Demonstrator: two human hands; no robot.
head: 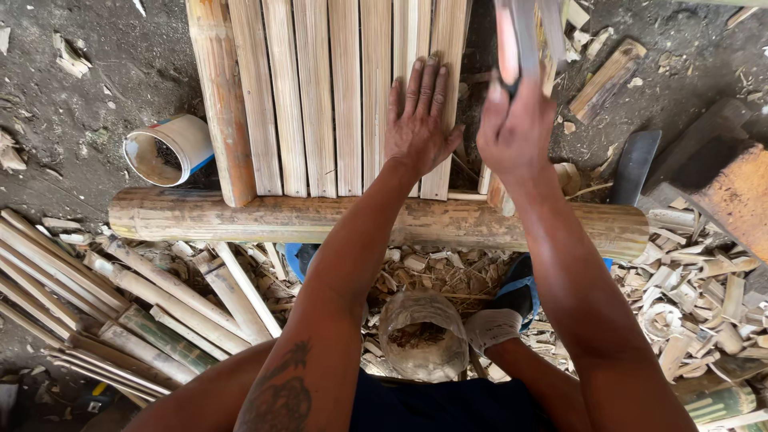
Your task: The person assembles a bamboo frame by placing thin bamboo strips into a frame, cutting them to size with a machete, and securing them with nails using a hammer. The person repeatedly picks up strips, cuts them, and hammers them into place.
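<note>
The left hand (418,120) lies flat, fingers spread, on the bamboo slats (320,96) resting across a thick pole (240,218) on the ground, while the right hand (516,128), just beside, grips a blurred tool (524,36) raised above the slats' right edge.

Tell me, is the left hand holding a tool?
No, the left hand lies flat with open fingers on the bamboo slats; the right hand grips the blurred tool.
</note>
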